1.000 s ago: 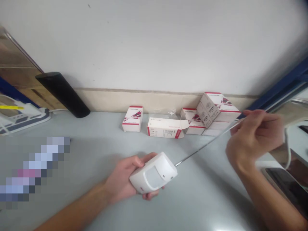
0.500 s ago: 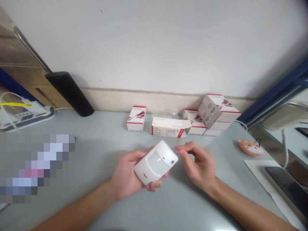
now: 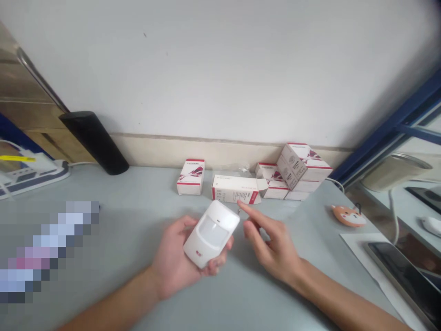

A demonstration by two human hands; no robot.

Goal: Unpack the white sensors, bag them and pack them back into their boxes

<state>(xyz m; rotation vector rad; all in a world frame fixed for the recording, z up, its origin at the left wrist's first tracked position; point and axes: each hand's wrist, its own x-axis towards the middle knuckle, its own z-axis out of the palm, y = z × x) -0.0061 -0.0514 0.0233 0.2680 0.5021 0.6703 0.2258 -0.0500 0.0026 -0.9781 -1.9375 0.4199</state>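
My left hand [image 3: 177, 262] is wrapped round a white motion-sensor unit [image 3: 211, 232] with a frosted window and a small red mark, held just above the grey table [image 3: 144, 202]. My right hand [image 3: 270, 243] hovers beside the sensor's top right corner, index finger stretched toward it and the other fingers loosely apart. Nothing shows in the right hand. The sensor's antenna shows only as a tiny stub at that corner.
Several small white-and-red boxes [image 3: 296, 166] lie along the wall, one long box [image 3: 235, 189] open at its end. A black cylinder [image 3: 93, 142] leans at the back left. An orange animal-shaped charm [image 3: 347, 216] and a dark tablet [image 3: 404, 277] lie at the right.
A second ago my right hand held the long antenna drawn out to the right. The antenna is now pushed in, and the right hand has come close to the sensor with its index finger out.
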